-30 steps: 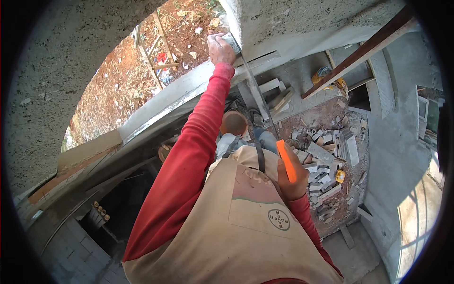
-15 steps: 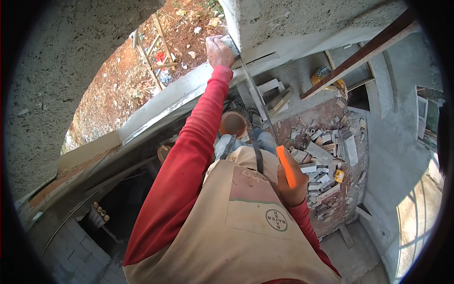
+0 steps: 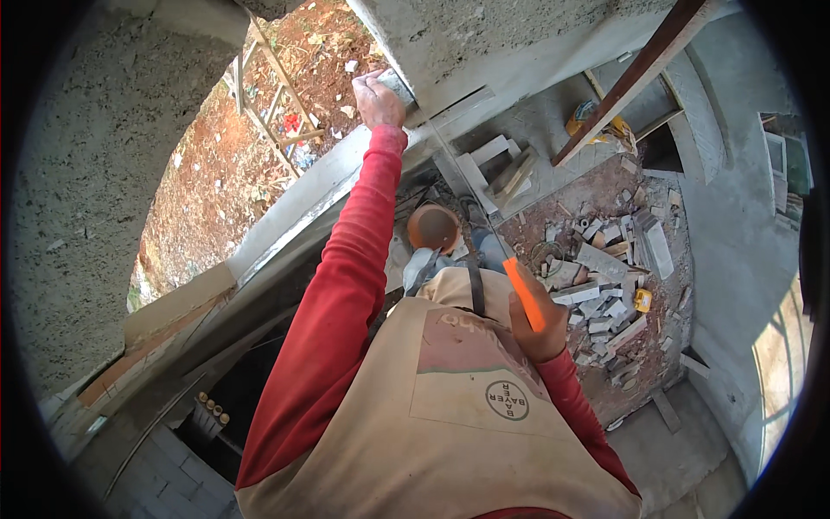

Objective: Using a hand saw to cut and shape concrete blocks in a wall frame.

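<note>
My left hand (image 3: pixel 379 104) reaches forward, fingers curled on a small grey piece (image 3: pixel 398 89) at the pale edge of the opening. Lower right, my right hand (image 3: pixel 545 333) is closed on the orange handle (image 3: pixel 526 292) of a long, thin-bladed tool that looks like a saw. The narrow blade (image 3: pixel 471 189) runs from the handle up and away toward the grey piece. Whether it touches that piece I cannot tell.
Below lie a round bucket (image 3: pixel 434 229), a rubble pile (image 3: pixel 609 313) and a yellow container (image 3: pixel 642 300). A long brown bar (image 3: pixel 622 86) slants at the upper right. Outside the opening stands a wooden frame (image 3: pixel 281 143). Concrete walls (image 3: pixel 86 173) curve around.
The view has shifted and turned slightly. My left hand and the grey piece appear farther left in the picture, the tool's handle barely moved. Both hands keep their holds.
</note>
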### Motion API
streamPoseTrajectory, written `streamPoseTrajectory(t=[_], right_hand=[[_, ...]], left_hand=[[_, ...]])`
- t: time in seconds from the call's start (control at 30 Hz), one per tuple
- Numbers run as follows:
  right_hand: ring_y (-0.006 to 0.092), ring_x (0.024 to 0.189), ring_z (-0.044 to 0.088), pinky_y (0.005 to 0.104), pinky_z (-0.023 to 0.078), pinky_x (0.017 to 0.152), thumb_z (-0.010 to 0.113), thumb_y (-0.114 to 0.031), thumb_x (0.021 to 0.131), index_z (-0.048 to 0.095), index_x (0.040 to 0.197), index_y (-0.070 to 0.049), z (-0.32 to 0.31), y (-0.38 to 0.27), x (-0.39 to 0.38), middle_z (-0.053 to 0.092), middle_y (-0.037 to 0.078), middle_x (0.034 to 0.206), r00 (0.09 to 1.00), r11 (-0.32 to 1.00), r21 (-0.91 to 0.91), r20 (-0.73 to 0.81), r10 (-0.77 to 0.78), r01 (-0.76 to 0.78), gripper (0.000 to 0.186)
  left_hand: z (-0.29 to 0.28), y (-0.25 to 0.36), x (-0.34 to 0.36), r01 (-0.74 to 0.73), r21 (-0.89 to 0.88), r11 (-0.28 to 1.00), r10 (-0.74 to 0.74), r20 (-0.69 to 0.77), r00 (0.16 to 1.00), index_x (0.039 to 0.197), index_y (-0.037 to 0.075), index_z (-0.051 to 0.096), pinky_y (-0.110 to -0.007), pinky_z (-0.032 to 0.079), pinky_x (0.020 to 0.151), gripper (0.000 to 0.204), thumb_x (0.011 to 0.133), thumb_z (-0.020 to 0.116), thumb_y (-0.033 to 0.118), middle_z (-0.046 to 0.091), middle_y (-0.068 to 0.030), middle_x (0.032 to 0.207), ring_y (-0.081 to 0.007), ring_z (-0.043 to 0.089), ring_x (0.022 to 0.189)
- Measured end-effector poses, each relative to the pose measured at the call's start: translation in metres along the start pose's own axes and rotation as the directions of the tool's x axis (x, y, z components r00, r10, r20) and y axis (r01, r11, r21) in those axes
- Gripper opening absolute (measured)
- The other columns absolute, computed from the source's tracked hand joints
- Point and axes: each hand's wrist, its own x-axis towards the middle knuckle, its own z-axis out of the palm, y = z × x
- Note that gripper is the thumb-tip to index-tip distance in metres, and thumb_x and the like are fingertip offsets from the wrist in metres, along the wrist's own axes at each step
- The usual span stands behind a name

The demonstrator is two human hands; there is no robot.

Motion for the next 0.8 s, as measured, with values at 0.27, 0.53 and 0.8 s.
streamPoseTrajectory(t=[0.27, 0.53, 0.8], right_hand=[[0.0407, 0.09, 0.067, 0.0405, 0.056, 0.075, 0.063, -0.019, 0.089, 0.064, 0.124, -0.005, 0.113, 0.024, 0.175, 0.069, 0.022, 0.101, 0.981, 0.983, 0.154, -0.181, -0.076, 0.104, 0.038], [0.0296, 0.108, 0.069, 0.0361, 0.057, 0.086, 0.062, -0.014, 0.091, 0.06, 0.129, -0.001, 0.023, 0.026, 0.016, 0.067, 0.018, 0.122, 0.998, 0.998, -0.014, 0.0, -0.06, 0.06, 0.04], [0.039, 0.094, 0.069, 0.0383, 0.057, 0.078, 0.063, -0.015, 0.091, 0.059, 0.129, -0.002, 0.085, 0.035, 0.104, 0.069, 0.023, 0.108, 0.993, 0.988, 0.13, -0.088, -0.073, 0.085, 0.041]], left_hand=[[0.009, -0.006, 0.006, -0.008, -0.021, 1.0, 0.009, 0.04, 0.999, 0.105, 0.005, 0.061, -0.043, 0.047, 0.087, 0.032, 0.098, 0.037, 0.025, 0.066, -0.0203, 0.097, -0.0335, 0.064, 0.096], [0.002, -0.008, 0.004, 0.0, -0.016, 1.0, 0.0, 0.003, 1.0, 0.101, 0.003, 0.058, -0.044, 0.045, 0.087, 0.027, 0.099, 0.037, 0.02, 0.063, -0.0206, 0.098, -0.0365, 0.061, 0.096], [0.005, -0.007, -0.002, -0.021, -0.022, 1.0, 0.022, 0.018, 1.0, 0.102, 0.004, 0.06, -0.044, 0.045, 0.089, 0.028, 0.099, 0.037, 0.021, 0.062, -0.0204, 0.102, -0.0361, 0.061, 0.099]])
